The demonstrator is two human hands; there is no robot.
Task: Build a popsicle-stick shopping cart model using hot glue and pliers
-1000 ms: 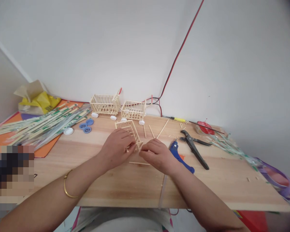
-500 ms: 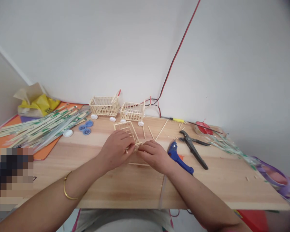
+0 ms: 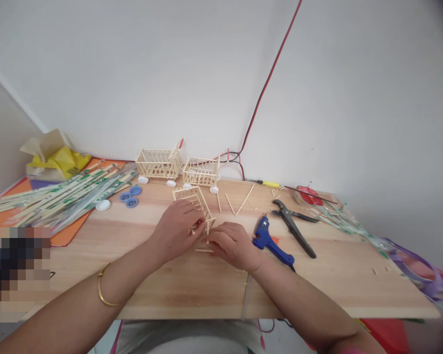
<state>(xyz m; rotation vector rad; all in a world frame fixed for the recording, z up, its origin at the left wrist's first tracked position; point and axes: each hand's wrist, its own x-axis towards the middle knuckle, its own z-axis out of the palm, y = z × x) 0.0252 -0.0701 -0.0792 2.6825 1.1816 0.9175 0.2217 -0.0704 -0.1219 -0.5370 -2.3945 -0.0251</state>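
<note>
A small basket frame of thin wooden sticks [image 3: 203, 200] stands at the middle of the table. My left hand [image 3: 180, 228] is closed on its near left side, hiding part of it. At the frame's near right corner, my right hand [image 3: 231, 245] has its fingers curled, with the fingertips at the lower end of a short wooden stick [image 3: 207, 229]. Another loose stick [image 3: 204, 250] lies on the table just below the hands, partly covered by the right hand.
Two finished-looking stick carts [image 3: 158, 163] with white wheels stand by the wall. To the right lie a blue glue gun [image 3: 271, 243], black-handled cutters [image 3: 295, 228] and a yellow-handled knife [image 3: 270, 184]. Blue caps [image 3: 132, 202] and packaged sticks [image 3: 70, 194] are on the left.
My right hand has shifted slightly down and its fingers have curled more, uncovering the short stick at the frame's corner. My left hand keeps its hold; the view has shifted slightly.
</note>
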